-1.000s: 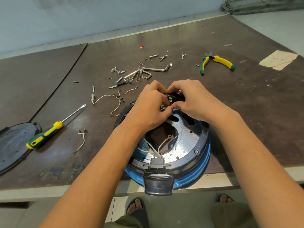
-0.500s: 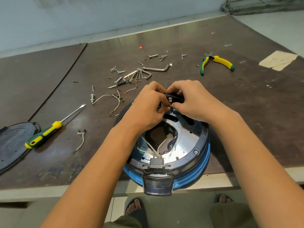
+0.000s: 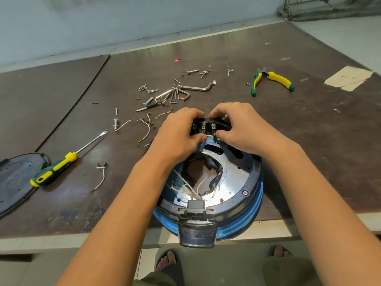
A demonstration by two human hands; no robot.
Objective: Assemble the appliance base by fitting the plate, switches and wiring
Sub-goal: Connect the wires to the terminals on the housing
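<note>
Wiring | your left hand [image 3: 179, 133] grips the switch block [image 3: 208, 125] steady | your right hand [image 3: 243, 129] pinches its terminals, likely seating the white wire [image 3: 209, 136]

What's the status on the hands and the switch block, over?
Left hand and right hand both grip switch block. Block at far rim of appliance base, brass terminals facing camera. Loose white wires lie in base opening; nothing blocking hands.

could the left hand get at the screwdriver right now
Probably yes. The screwdriver lies uncovered on the table, on the same side as the left hand. But that hand grips the switch block together with the right hand, so it would have to let go first.
</note>
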